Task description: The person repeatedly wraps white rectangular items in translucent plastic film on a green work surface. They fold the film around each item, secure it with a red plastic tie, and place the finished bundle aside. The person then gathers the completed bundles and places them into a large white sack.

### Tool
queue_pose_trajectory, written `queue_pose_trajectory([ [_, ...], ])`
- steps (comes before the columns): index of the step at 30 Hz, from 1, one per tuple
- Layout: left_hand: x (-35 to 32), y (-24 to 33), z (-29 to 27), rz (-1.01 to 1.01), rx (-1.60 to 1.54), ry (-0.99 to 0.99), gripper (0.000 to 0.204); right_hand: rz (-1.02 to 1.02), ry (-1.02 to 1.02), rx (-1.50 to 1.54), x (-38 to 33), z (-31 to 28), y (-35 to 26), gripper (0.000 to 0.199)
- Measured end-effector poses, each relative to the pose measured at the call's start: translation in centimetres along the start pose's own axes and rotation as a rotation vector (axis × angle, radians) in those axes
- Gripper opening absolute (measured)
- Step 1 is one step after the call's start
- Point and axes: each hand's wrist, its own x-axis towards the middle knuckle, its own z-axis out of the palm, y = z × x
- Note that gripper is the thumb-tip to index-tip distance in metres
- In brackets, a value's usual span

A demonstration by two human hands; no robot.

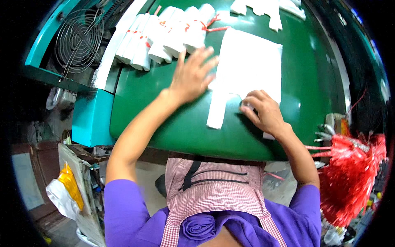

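Note:
A flat white plastic bag point(251, 61), perhaps a stack of them, lies on the green table with its two handle strips toward me. My left hand point(191, 76) is open, fingers spread, just over the bag's left edge and slightly blurred. Close beyond its fingertips lie several rolled white bundles point(164, 35) tied with red strips. My right hand point(263, 111) is over the bag's right handle, its fingers curled and thumb bent in around the plastic at the inner edge. Part of that handle is hidden beneath the hand.
More white plastic pieces point(263, 10) lie at the table's far edge. A thick bunch of red plastic strips point(349, 177) hangs at the right. On the left are a teal machine frame point(92, 117) and a round wire fan guard point(79, 41).

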Motion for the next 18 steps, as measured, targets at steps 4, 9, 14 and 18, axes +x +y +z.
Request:
queue_pose_trajectory([
  [4,-7.3,7.4,-6.0,0.312,-0.282,-0.534,0.075,0.073,-0.11,0.342,-4.0,-1.7,-3.1,0.04],
  [9,-12.0,9.1,-7.3,0.216,-0.19,-0.581,0.082,-0.012,-0.329,0.086,-10.9,-2.7,-3.5,0.086],
  [14,-12.4,8.8,-6.5,0.236,-0.311,-0.304,0.043,0.034,-0.17,-0.116,-15.5,-0.7,-1.9,0.074],
  [18,-9.4,8.5,-6.2,0.145,-0.65,-0.28,0.024,-0.092,-0.014,0.051,-15.9,-0.9,-1.6,0.048],
])
